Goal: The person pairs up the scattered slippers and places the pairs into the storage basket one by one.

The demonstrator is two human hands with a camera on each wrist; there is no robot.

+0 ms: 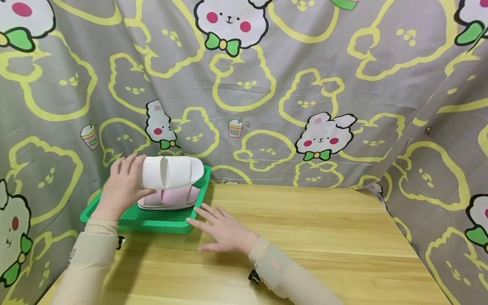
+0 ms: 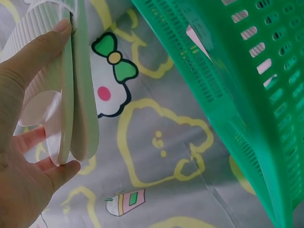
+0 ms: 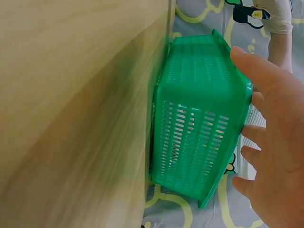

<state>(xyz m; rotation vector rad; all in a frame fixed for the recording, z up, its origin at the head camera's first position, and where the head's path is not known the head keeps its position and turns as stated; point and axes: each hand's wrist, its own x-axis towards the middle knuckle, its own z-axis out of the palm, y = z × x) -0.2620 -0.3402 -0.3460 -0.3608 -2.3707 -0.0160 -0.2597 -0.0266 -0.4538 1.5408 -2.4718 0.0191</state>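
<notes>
My left hand (image 1: pixel 123 182) grips a pair of white slippers (image 1: pixel 173 173), held sole to sole above the green basket (image 1: pixel 156 225). In the left wrist view the thumb lies along one side of the white slippers (image 2: pixel 66 95) and the fingertips show at the other. Pink slippers (image 1: pixel 179 198) lie inside the basket, partly hidden by the white ones. My right hand (image 1: pixel 225 231) is spread at the basket's near right corner, its fingertips close to the rim. From the right wrist view, contact with the basket (image 3: pixel 199 99) cannot be told.
The basket stands at the back left of a wooden table (image 1: pixel 305 237), close to a patterned grey curtain (image 1: pixel 259 84) that hangs behind and along both sides. Dark clips or straps (image 1: pixel 254 277) show near each wrist.
</notes>
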